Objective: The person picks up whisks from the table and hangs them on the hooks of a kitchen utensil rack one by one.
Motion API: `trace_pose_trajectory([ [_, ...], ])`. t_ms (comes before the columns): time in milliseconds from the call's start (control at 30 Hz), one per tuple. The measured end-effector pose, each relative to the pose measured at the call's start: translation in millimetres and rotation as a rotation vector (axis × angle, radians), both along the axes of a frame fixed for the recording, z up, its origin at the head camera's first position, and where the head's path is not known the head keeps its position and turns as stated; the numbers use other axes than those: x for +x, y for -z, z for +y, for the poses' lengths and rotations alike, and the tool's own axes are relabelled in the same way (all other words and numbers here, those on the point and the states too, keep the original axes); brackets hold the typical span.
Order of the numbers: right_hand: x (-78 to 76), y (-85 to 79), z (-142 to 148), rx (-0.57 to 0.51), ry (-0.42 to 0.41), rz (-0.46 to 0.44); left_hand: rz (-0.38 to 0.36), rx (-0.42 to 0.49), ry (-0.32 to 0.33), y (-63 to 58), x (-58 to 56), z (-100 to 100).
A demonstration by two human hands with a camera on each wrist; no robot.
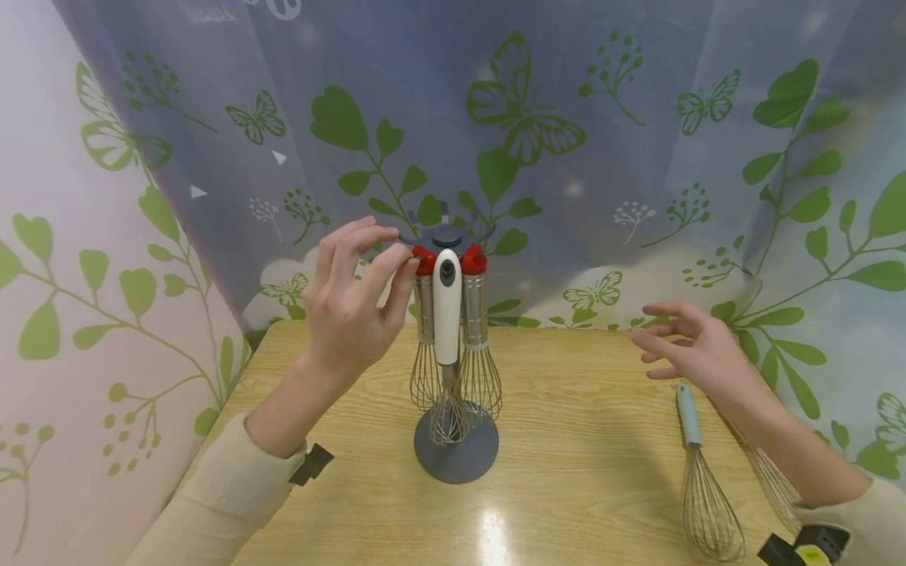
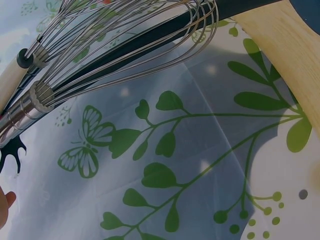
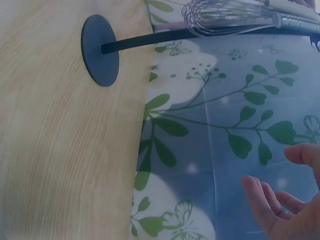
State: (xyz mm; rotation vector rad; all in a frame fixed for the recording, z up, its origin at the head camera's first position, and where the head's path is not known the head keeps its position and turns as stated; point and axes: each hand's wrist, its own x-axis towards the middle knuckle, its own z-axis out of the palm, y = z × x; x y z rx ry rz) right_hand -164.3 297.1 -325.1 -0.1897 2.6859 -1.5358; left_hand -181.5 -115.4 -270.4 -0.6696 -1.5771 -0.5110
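A dark rotating-style stand with hooks holds several hanging whisks. In front hangs a whisk with a white handle. Either side of it hang whisks with metal handles and red ends, one on the left and one on the right. My left hand is at the left whisk's red end, thumb and index finger pinching it. In the left wrist view, only a fingertip shows at the edge. My right hand hovers over the table's right side, fingers relaxed and holding nothing.
On the wooden table at the right lies a whisk with a light blue handle. Another whisk lies partly hidden under my right forearm. A patterned curtain hangs behind the table.
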Motion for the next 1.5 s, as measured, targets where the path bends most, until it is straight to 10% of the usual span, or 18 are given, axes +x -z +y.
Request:
trace_pose_trajectory([
  [1500,-33.8,72.0,97.5,0.072,-0.100,-0.342,0.022,0.000,0.011,0.2,-2.9,-0.4],
])
